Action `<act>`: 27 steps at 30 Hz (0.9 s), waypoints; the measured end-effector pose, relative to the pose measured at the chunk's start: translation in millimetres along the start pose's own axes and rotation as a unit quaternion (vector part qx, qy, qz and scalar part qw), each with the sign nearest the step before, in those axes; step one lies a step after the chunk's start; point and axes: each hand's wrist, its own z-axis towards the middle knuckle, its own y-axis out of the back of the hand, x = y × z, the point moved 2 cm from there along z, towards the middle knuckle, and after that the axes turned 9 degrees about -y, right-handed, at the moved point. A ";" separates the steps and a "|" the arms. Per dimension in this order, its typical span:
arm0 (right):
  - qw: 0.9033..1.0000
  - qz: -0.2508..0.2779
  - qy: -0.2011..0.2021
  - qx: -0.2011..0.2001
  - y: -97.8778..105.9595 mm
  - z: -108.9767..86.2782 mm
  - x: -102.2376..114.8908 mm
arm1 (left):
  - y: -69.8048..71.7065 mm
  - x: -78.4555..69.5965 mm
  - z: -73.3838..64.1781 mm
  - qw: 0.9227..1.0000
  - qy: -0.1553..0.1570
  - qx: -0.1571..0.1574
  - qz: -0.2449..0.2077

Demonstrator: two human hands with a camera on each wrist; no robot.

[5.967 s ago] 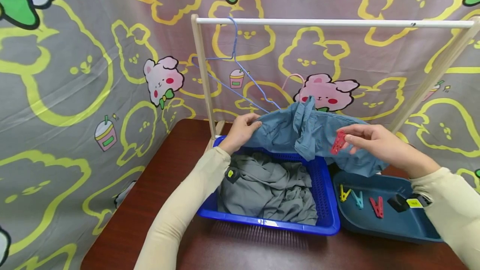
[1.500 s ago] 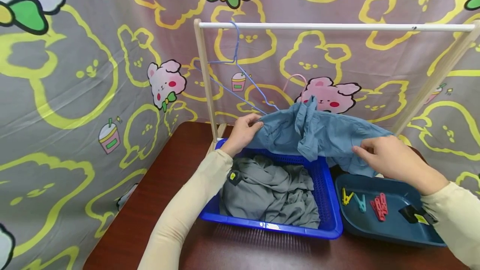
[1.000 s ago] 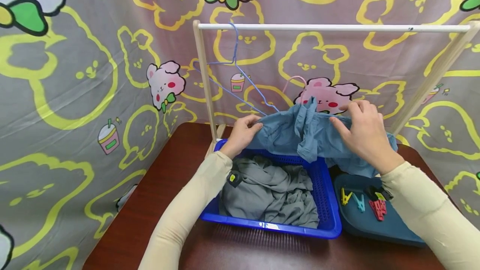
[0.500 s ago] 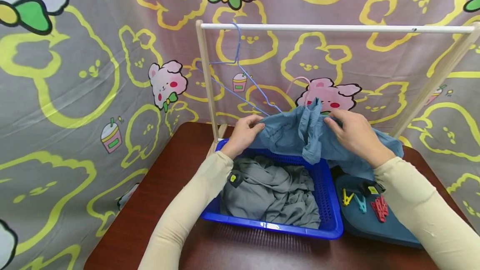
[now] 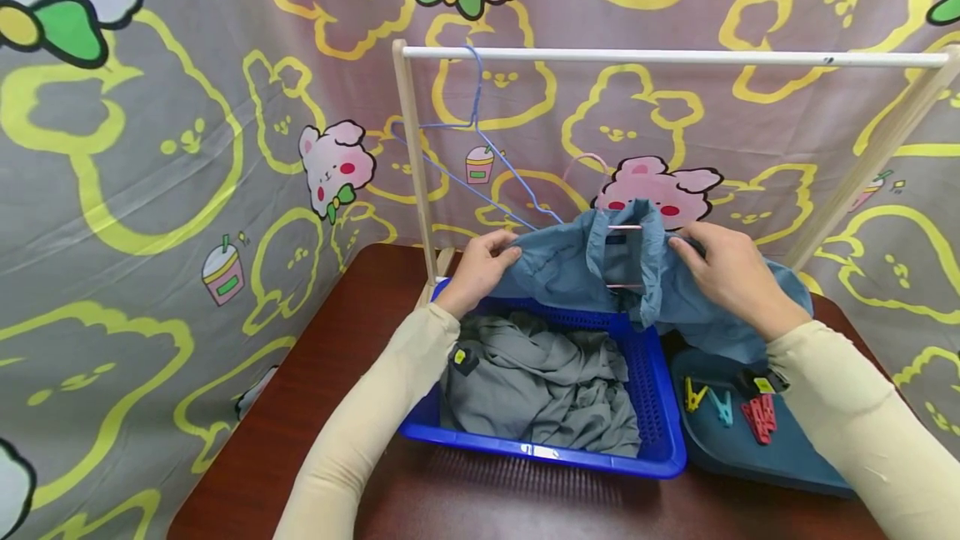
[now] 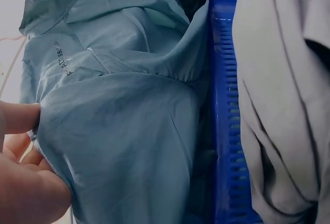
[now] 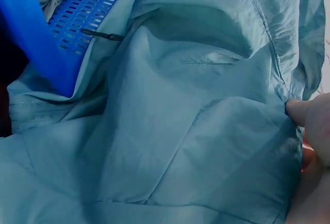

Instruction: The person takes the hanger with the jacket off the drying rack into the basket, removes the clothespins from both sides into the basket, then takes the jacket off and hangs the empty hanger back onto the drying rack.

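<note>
A thin blue jacket [image 5: 557, 261] hangs over a pink hanger [image 5: 626, 227], whose bars show inside the opened collar. My left hand [image 5: 478, 269] pinches the jacket's shoulder at the left, and in the left wrist view thumb and fingers grip the edge of the blue cloth [image 6: 129, 126] near small dark lettering. At the other shoulder my right hand [image 5: 723, 269] pinches the jacket, its thumb [image 7: 298, 111] on a seam in the right wrist view. A dark cord end [image 7: 103, 34] sticks out from the cloth there. The hanger's ends are hidden under the fabric.
Below the jacket stands a blue basket [image 5: 660, 440] with grey cloth [image 5: 540, 390] in it. To its right, a dark tray [image 5: 750, 461] holds yellow, teal and red clips [image 5: 760, 419]. A blue hanger [image 5: 495, 144] hangs from the rack's white rail [image 5: 675, 57].
My right hand put a red clip down in the tray, then moved to the jacket's right shoulder and took hold. The collar has spread open, exposing the pink hanger. The left hand stayed at its shoulder.
</note>
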 end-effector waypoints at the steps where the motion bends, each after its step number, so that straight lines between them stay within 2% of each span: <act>1: 1.000 0.000 0.001 -0.002 0.4 -0.8 -0.7 | 0.6 -0.2 -0.3 1.000 0.003 0.000 0.001; 6: 1.000 0.013 0.016 -0.014 -0.3 -4.4 -1.2 | 1.6 -2.6 0.0 1.000 -0.001 0.011 0.024; 12: 0.999 0.031 0.035 -0.009 -4.1 -4.9 1.4 | -3.5 -11.6 3.2 0.997 -0.053 0.007 0.061; 17: 0.998 0.036 0.051 0.008 -6.9 -5.0 5.2 | -15.6 -24.2 6.2 0.992 -0.083 0.029 0.093; 22: 0.997 0.040 0.058 0.016 -8.1 -4.4 7.2 | -25.4 -29.8 9.8 0.986 -0.100 0.050 0.122; 27: 0.995 0.045 0.088 0.029 -6.0 -4.4 3.0 | -27.4 -29.9 11.3 0.987 -0.092 0.048 0.124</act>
